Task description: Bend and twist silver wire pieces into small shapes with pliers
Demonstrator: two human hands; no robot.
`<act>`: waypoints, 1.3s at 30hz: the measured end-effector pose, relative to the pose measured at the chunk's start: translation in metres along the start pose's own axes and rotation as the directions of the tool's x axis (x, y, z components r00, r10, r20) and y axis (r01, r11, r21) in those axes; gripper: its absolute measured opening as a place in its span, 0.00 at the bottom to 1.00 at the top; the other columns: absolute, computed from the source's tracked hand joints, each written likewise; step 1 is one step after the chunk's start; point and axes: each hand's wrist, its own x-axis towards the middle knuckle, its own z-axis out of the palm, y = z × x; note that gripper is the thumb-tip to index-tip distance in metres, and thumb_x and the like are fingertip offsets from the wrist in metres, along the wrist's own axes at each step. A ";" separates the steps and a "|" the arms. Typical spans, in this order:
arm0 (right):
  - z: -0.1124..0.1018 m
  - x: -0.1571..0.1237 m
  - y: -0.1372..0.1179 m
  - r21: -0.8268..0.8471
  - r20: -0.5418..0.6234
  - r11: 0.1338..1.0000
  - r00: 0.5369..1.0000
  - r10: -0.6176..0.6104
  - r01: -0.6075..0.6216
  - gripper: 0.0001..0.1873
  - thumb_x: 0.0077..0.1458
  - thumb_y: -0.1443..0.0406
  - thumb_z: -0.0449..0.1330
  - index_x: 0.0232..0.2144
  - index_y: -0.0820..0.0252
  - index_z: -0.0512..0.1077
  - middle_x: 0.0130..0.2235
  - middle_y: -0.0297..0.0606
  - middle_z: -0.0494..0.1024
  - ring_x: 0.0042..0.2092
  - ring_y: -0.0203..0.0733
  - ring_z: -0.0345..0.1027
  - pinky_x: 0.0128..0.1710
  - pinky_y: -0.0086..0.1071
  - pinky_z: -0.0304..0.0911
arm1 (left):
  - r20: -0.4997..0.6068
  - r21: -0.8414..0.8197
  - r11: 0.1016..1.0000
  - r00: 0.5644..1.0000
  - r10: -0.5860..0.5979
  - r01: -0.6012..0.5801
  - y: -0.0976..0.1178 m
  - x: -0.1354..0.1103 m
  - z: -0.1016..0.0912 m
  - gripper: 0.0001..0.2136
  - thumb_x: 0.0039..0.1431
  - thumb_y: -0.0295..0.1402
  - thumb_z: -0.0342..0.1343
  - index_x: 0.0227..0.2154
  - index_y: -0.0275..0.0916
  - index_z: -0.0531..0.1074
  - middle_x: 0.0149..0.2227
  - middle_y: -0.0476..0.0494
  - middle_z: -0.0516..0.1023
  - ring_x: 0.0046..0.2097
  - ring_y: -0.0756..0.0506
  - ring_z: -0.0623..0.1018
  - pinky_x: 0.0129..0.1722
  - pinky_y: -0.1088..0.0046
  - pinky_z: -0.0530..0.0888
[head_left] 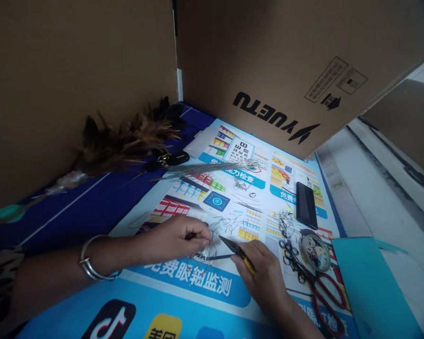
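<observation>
Pliers [239, 251] with yellow on the grip are clasped in the right hand [264, 270], tips just beside the left hand [183, 238], whose thumb and forefinger pinch thin wire [214, 239] over a printed sheet [198, 306]. The hands are apart. Red-handled scissors [314, 285] and a dark phone [306, 205] lie rightward, straight wires [215, 166] beyond.

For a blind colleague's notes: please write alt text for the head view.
A left hand appears to pinch thin silvery wire while the right hand holds yellow-handled, dark-tipped pliers, above a blue printed sheet. Nearby lie straight grey wires, a black rectangular phone and red-handled scissors; brown cardboard stands behind.
</observation>
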 end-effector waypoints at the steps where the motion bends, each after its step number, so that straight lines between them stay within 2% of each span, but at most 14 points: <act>1: 0.000 0.000 0.000 -0.005 0.003 1.000 1.000 0.001 -0.001 0.07 0.58 0.62 0.54 0.35 0.59 0.68 0.32 0.38 0.70 0.35 0.40 0.63 0.33 0.30 0.58 | 0.000 -0.007 1.000 1.000 -0.004 0.004 0.000 0.000 0.000 0.10 0.58 0.33 0.48 0.29 0.33 0.71 0.21 0.52 0.66 0.23 0.54 0.64 0.22 0.81 0.60; 10: 0.000 0.000 -0.003 0.005 0.009 1.000 1.000 -0.008 0.008 0.07 0.58 0.62 0.54 0.34 0.59 0.68 0.32 0.38 0.70 0.35 0.40 0.63 0.32 0.30 0.58 | 0.002 0.016 1.000 1.000 -0.008 0.008 0.001 0.000 0.000 0.09 0.57 0.33 0.48 0.27 0.33 0.69 0.20 0.52 0.65 0.23 0.53 0.65 0.22 0.81 0.60; 19: 0.002 -0.001 -0.001 0.036 -0.007 0.999 1.000 -0.015 0.015 0.07 0.57 0.61 0.54 0.36 0.58 0.68 0.33 0.38 0.71 0.35 0.41 0.63 0.33 0.30 0.59 | 0.009 0.080 0.996 0.999 0.037 -0.037 0.005 0.001 -0.002 0.09 0.56 0.31 0.49 0.26 0.32 0.70 0.23 0.51 0.66 0.26 0.53 0.64 0.25 0.80 0.60; 23: 0.002 -0.001 -0.002 0.039 0.010 0.999 1.000 0.005 -0.005 0.07 0.57 0.61 0.54 0.36 0.58 0.68 0.32 0.38 0.71 0.35 0.41 0.63 0.33 0.30 0.59 | 0.017 0.069 0.997 0.999 0.031 -0.032 0.005 0.001 -0.001 0.09 0.55 0.32 0.49 0.26 0.33 0.69 0.23 0.51 0.64 0.25 0.53 0.63 0.24 0.80 0.59; 29: 0.003 -0.001 -0.002 0.052 0.009 0.999 1.000 0.014 -0.014 0.06 0.57 0.62 0.55 0.36 0.58 0.67 0.33 0.38 0.71 0.35 0.41 0.63 0.33 0.31 0.59 | 0.033 0.052 0.999 0.999 0.014 -0.015 0.001 0.001 -0.001 0.09 0.57 0.32 0.47 0.31 0.33 0.71 0.23 0.52 0.63 0.25 0.53 0.61 0.23 0.79 0.58; 34: 0.002 0.000 -0.003 0.069 0.003 0.998 1.000 0.008 -0.009 0.06 0.57 0.62 0.55 0.36 0.58 0.67 0.32 0.37 0.70 0.35 0.41 0.63 0.33 0.30 0.58 | 0.042 0.024 0.999 0.999 0.030 -0.031 -0.002 0.002 -0.001 0.09 0.57 0.33 0.47 0.30 0.34 0.69 0.23 0.52 0.61 0.26 0.53 0.60 0.24 0.79 0.57; 39: 0.002 -0.001 -0.001 0.075 0.010 0.997 1.000 0.015 -0.015 0.06 0.57 0.62 0.55 0.35 0.58 0.67 0.32 0.37 0.70 0.35 0.40 0.63 0.33 0.30 0.57 | 0.041 -0.017 1.000 0.999 0.000 0.000 0.001 0.002 -0.001 0.10 0.58 0.34 0.47 0.29 0.33 0.68 0.22 0.53 0.60 0.25 0.53 0.58 0.23 0.80 0.56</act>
